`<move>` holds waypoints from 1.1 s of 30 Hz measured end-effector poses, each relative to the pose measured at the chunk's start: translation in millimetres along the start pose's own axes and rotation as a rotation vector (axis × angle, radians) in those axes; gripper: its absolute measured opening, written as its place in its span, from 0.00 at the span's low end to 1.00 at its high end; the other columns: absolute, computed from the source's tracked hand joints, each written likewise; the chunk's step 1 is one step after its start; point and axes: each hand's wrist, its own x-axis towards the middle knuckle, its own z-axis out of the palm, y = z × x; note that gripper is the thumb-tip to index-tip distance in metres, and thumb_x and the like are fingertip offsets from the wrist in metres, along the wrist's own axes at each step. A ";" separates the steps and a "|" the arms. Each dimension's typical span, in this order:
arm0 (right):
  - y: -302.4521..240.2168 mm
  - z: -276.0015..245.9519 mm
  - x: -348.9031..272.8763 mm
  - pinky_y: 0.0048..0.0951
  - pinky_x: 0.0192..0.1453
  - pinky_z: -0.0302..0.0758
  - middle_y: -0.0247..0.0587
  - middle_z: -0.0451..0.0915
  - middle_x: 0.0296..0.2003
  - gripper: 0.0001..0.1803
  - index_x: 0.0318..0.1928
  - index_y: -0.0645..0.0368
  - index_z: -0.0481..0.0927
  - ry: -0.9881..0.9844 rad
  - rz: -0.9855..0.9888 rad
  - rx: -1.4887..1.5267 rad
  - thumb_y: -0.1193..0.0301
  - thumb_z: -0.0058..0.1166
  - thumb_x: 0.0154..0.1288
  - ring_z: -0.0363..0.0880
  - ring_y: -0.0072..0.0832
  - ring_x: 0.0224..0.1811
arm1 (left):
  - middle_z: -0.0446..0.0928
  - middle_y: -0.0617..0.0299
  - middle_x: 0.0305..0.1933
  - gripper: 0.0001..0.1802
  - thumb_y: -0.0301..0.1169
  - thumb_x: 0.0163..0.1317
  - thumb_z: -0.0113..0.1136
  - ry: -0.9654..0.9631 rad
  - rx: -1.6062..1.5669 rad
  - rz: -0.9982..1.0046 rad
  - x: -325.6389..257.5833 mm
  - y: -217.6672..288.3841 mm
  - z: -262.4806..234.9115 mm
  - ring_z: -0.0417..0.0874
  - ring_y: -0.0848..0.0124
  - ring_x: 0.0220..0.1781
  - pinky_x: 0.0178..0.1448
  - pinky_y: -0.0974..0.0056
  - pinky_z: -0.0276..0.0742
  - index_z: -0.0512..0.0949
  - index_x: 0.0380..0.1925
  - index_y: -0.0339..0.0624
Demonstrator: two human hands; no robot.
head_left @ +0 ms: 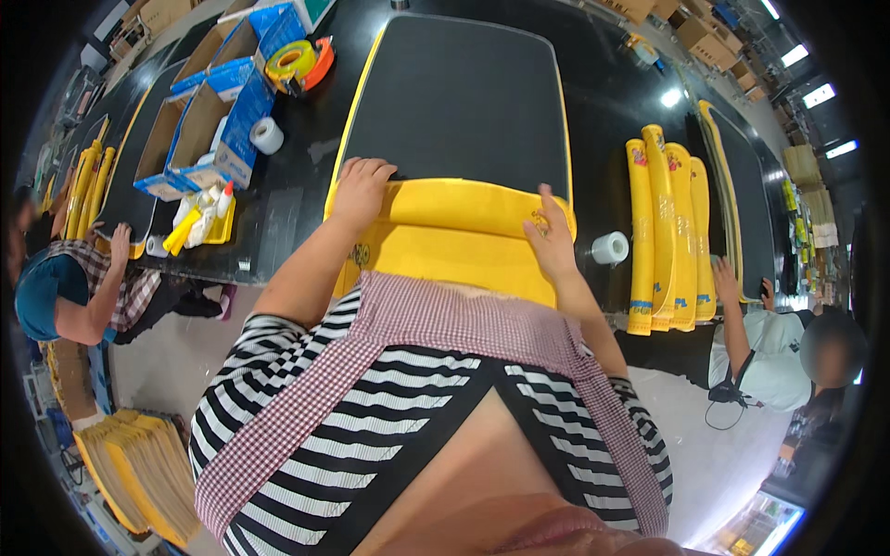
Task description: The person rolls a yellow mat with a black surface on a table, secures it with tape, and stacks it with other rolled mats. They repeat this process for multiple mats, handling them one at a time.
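Observation:
A yellow mat with a black underside point(464, 102) lies on the dark table before me. Its near end is turned over toward the far side as a loose yellow roll point(454, 206), and a flat yellow part shows nearer to me. My left hand point(362, 193) grips the left end of the roll, fingers bent over it toward the black surface. At the right end my right hand point(554, 239) holds the roll, thumb on the yellow side and fingers pointing away from me. Part of the near edge is hidden by my checked apron point(464, 310).
Right of the mat stand a white tape roll point(610, 247) and several rolled yellow mats point(663, 232). On the left are blue cardboard boxes point(218, 120), coloured tape rolls point(295, 63), a white roll point(266, 135) and a yellow tray point(221, 227) with bottles. Co-workers sit at both sides.

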 end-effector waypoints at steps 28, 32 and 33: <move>14.8 54.6 -40.6 0.41 0.58 0.76 0.40 0.86 0.49 0.17 0.54 0.55 0.89 -0.050 -0.541 -0.436 0.70 0.65 0.65 0.80 0.40 0.52 | 0.85 0.62 0.50 0.16 0.33 0.65 0.73 -0.163 -0.213 -0.046 -91.8 85.5 4.7 0.82 0.62 0.56 0.67 0.55 0.75 0.88 0.52 0.49; 19.1 55.9 -47.3 0.40 0.55 0.77 0.40 0.86 0.47 0.16 0.51 0.55 0.91 -0.087 -0.511 -0.399 0.71 0.66 0.63 0.80 0.39 0.50 | 0.85 0.64 0.47 0.12 0.32 0.65 0.73 -0.259 -0.268 -0.128 -90.9 88.3 0.9 0.82 0.63 0.53 0.64 0.56 0.75 0.90 0.48 0.49; 16.7 55.3 -47.1 0.40 0.54 0.77 0.40 0.85 0.47 0.15 0.51 0.55 0.91 -0.105 -0.499 -0.394 0.71 0.66 0.63 0.80 0.39 0.49 | 0.84 0.64 0.46 0.11 0.32 0.65 0.73 -0.274 -0.274 -0.137 -90.6 88.0 0.9 0.81 0.64 0.52 0.63 0.56 0.75 0.90 0.47 0.49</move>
